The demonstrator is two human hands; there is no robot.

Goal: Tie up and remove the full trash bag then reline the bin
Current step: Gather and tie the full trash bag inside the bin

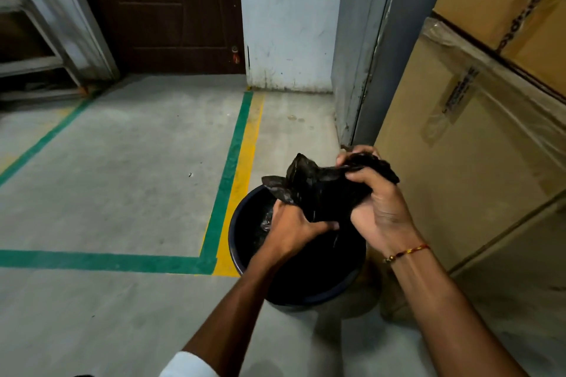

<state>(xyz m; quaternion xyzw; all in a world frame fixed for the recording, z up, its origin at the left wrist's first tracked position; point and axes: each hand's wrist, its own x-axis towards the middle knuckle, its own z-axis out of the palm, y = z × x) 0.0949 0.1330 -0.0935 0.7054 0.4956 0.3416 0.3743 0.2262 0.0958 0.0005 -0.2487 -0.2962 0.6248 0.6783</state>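
Below, black bag [318, 193] bunched over bin [235, 242]

The floor [128, 180] was bare grey concrete, marked with a green tape line [235, 159] that ran away from the camera and turned a corner to the left along the near side; a yellow tape line [245, 168] lay touching its right edge. A second green line slanted across the far left. At the back stood a dark brown panelled door [159, 9], shut, beside a scuffed whitewashed wall [288, 18]. A grey metal frame [39, 40] stood at the far left. On the right, past a grey door frame [376, 49], large cardboard boxes [477, 138] wrapped in clear plastic were stacked. The light was dim and even.
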